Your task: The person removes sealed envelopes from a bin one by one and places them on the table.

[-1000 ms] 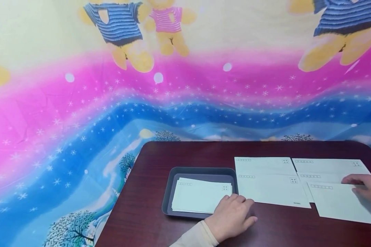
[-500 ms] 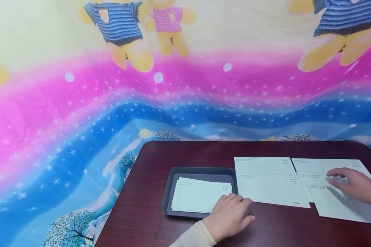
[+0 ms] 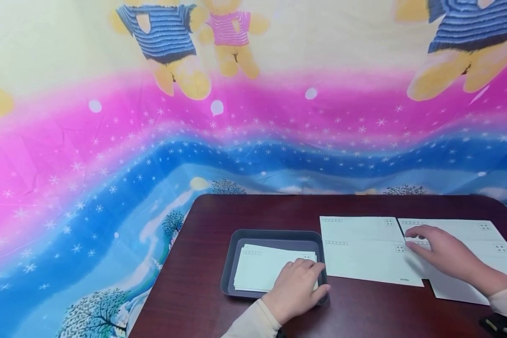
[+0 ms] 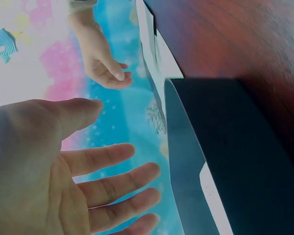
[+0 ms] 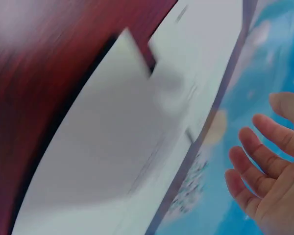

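Note:
White envelopes (image 3: 257, 270) lie stacked in a dark grey tray (image 3: 226, 263) on the table. Over the tray's near right corner is my left hand (image 3: 297, 286), holding nothing; in the left wrist view its fingers (image 4: 122, 183) are spread and apart from the tray. More envelopes (image 3: 363, 260) overlap in two columns right of the tray. My right hand (image 3: 443, 253) hovers above the right column near the gap between columns, covering part of it. Nothing is in its loosely bent fingers (image 5: 255, 169) in the right wrist view.
The dark red wooden table (image 3: 253, 209) has rounded far corners. Behind it hangs a backdrop cloth (image 3: 253, 112) printed with bears and snowflakes. A black object (image 3: 496, 324) shows at the right cuff.
My right hand has let go of the front right envelope, lifted and moved left across the right column. My left hand has shifted left and slightly up over the tray.

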Tool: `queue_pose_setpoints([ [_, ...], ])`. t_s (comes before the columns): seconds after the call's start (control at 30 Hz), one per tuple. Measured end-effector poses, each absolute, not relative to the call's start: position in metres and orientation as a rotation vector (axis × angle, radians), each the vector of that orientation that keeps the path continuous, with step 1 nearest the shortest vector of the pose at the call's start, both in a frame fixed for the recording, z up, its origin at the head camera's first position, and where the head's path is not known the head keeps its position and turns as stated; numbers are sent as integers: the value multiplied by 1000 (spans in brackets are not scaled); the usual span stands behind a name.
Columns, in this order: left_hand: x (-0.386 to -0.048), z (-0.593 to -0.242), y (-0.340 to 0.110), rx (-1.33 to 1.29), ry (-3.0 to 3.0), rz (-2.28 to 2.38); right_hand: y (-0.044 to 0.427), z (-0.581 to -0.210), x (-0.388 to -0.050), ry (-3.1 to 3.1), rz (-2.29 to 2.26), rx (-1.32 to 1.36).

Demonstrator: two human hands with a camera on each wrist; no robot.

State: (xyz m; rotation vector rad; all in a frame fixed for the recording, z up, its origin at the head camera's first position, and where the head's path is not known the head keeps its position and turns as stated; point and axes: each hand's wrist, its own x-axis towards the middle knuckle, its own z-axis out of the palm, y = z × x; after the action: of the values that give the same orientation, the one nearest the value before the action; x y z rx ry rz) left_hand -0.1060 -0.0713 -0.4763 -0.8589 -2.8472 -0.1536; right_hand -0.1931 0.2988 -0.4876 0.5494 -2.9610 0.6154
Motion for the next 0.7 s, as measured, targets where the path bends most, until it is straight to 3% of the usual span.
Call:
queue_pose_setpoints([
  [0.7,-119,-484,-128,-601,-2913,-333,186,-486,-162,-2798,551,803],
])
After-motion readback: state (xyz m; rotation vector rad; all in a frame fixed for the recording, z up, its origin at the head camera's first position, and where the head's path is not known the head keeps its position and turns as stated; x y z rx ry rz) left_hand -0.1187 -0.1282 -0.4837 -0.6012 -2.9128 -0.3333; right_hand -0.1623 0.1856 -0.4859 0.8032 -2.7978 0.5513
